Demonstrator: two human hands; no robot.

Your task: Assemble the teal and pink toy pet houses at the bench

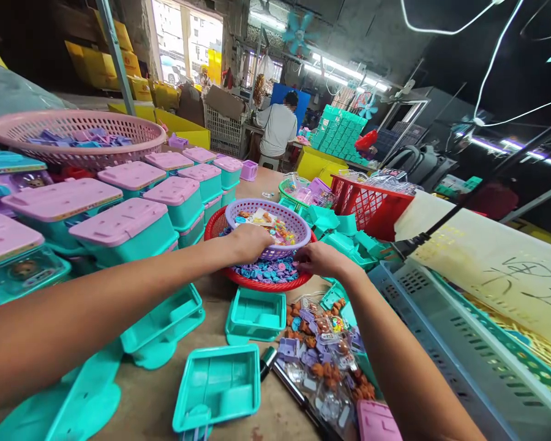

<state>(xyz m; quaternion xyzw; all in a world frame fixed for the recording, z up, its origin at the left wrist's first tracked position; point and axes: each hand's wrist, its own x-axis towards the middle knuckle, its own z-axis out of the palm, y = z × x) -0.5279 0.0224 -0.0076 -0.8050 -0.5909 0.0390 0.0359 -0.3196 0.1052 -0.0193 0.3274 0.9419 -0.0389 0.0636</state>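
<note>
Crowded workbench [156,401], teal trays [218,383] at six o'clock, little free room. Our left hand [252,241] curls over the rim of the purple basket [299,237], our right hand [319,258] dips into the red basket [266,285] at twelve; both grips hidden. Handwriting on the white board [487,257] at three, which we can't read.

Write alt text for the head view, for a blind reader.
Two bare hands reach into stacked baskets of small plastic pieces: the left hand at the purple basket, the right hand in the red basket beneath. Open teal trays lie on the table.
</note>
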